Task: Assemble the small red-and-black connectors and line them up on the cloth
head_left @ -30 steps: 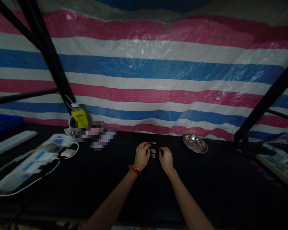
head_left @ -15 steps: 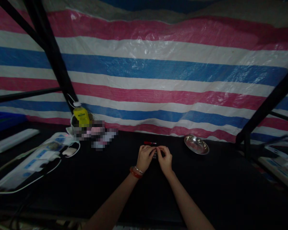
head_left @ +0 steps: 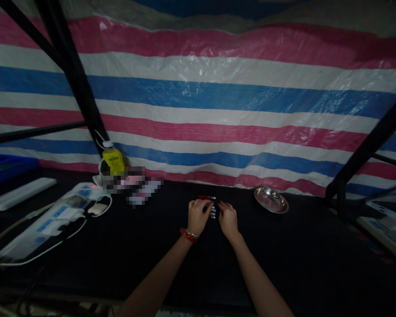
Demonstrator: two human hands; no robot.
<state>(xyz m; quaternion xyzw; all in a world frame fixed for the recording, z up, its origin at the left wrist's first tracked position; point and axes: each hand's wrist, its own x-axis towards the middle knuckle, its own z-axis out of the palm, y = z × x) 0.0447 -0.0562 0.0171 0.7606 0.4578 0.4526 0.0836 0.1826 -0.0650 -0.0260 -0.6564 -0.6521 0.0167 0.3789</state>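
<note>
My left hand (head_left: pixel 198 214), with red and silver bangles (head_left: pixel 188 235) at the wrist, has its fingers curled in a pinch at the left of several small silvery pieces (head_left: pixel 213 212). What lies between its fingertips, if anything, is too small to make out. My right hand (head_left: pixel 228 219) is just to the right of these pieces, its fingers bent and slightly apart, with nothing visible in them. Beyond the fingertips lies a slim red object with a silvery end (head_left: pixel 207 197), its kind unclear. The small pieces lie in a column on the black tabletop (head_left: pixel 300 259).
A round metal dish (head_left: pixel 271 200) stands at the right. To the left are a white power strip (head_left: pixel 49 224) with cables, a yellow bottle (head_left: pixel 113 159), blurred-out items (head_left: pixel 145 192) and a blue tray (head_left: pixel 9 167). Striped sheeting (head_left: pixel 218 97) hangs behind, between black frame posts (head_left: pixel 81 92).
My hands have parted: their fingertips met before, and now a gap shows between them. The column of small silvery pieces is more exposed. The view has shifted slightly.
</note>
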